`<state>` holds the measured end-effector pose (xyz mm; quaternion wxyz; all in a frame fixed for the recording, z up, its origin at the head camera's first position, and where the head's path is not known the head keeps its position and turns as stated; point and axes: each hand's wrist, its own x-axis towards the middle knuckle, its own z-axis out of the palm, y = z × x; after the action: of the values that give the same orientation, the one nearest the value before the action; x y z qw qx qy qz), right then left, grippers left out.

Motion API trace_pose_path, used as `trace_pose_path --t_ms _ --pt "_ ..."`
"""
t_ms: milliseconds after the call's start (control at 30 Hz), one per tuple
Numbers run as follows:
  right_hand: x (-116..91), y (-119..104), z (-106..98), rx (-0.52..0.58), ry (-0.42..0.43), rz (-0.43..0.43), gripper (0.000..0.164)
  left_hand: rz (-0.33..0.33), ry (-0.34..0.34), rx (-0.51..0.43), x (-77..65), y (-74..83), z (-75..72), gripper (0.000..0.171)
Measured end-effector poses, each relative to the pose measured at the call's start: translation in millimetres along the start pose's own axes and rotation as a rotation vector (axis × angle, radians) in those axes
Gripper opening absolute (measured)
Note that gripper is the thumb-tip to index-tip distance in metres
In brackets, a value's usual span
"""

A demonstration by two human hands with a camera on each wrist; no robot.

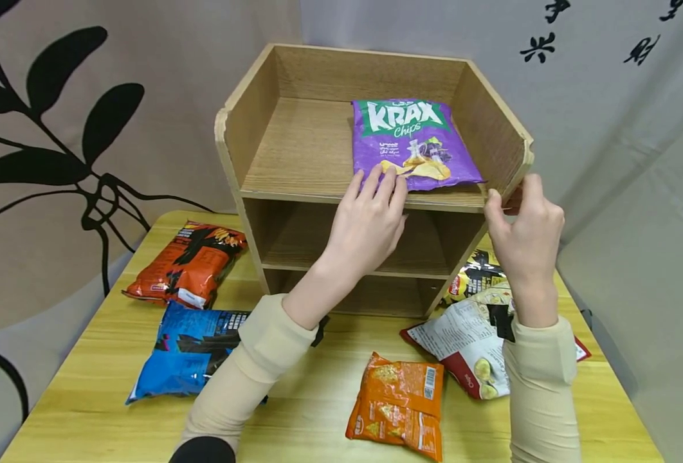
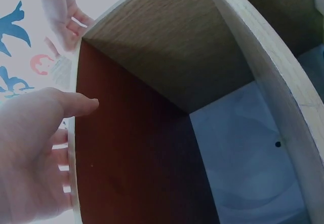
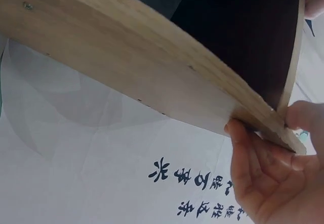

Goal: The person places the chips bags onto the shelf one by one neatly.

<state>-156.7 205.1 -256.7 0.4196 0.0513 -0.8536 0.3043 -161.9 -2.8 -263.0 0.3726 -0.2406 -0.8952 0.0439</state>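
Krax bag (image 1: 408,146): logo twd rear, long axis fore-aft; L hand (image 1: 369,222) & R hand (image 1: 527,241) grip shelf (image 1: 298,148).

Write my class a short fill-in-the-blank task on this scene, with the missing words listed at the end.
1. The chip bag on the top level of the shelf is mostly ____ in colour.
2. Its largest word reads ____.
3. In the head view, the right hand holds the shelf's ____ side (left or right).
4. In that view, the blue bag lies to the ____ of the small orange bag.

Missing words: purple; KRAX; right; left.
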Motion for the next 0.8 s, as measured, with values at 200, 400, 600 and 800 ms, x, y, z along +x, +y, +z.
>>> trace_pose_path --t_ms 200,400,600,800 --pt "1.4 -5.0 -7.1 0.008 -0.032 0.053 0.025 0.002 0.113 -0.034 -5.1 1.7 0.0 0.038" --pt "2.1 -10.1 -10.7 -0.059 -0.071 0.101 0.026 0.019 0.225 -0.041 -8.9 3.2 0.6 0.031" --pt "1.4 -11.1 -8.9 -0.069 -0.069 0.094 0.025 0.039 0.151 -0.028 -8.4 2.5 0.7 0.037" --pt "1.4 -10.4 -7.8 -0.055 -0.071 0.099 0.027 0.05 0.065 -0.038 -3.5 0.6 0.1 0.048"
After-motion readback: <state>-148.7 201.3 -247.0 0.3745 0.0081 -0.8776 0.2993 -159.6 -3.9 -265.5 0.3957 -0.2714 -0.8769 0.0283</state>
